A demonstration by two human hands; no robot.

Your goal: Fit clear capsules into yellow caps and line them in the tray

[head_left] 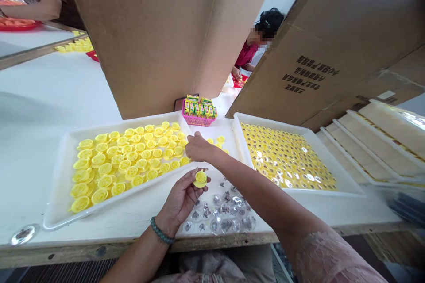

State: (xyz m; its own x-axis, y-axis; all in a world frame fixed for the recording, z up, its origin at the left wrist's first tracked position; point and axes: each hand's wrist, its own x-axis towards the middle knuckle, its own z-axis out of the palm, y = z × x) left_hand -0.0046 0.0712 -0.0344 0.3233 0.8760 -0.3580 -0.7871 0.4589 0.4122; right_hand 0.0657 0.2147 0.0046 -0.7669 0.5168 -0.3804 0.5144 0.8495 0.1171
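My left hand (pixel 184 196), with a beaded bracelet on its wrist, holds a small yellow toy cup on a saucer (pixel 200 180) by the fingertips over the table's front part. Bent over the right end of the left white tray (pixel 55 190) is my right hand (pixel 199 147); its fingers are curled closed, and what they hold, if anything, is hidden. Rows of yellow toy cups (pixel 132 156) fill that tray. Below my hands, clear round discs with dark prints (pixel 226 212) lie scattered on the table. A few loose yellow cups (pixel 220 139) sit just beyond my right hand.
To the right, a second white tray (pixel 352 189) holds packed yellow pieces under shiny discs. A pink basket (pixel 199 120) of small packets stands behind. Cardboard sheets (pixel 159 35) wall the back. Stacked trays (pixel 375 141) lean at far right. Co-workers (pixel 245 55) sit beyond.
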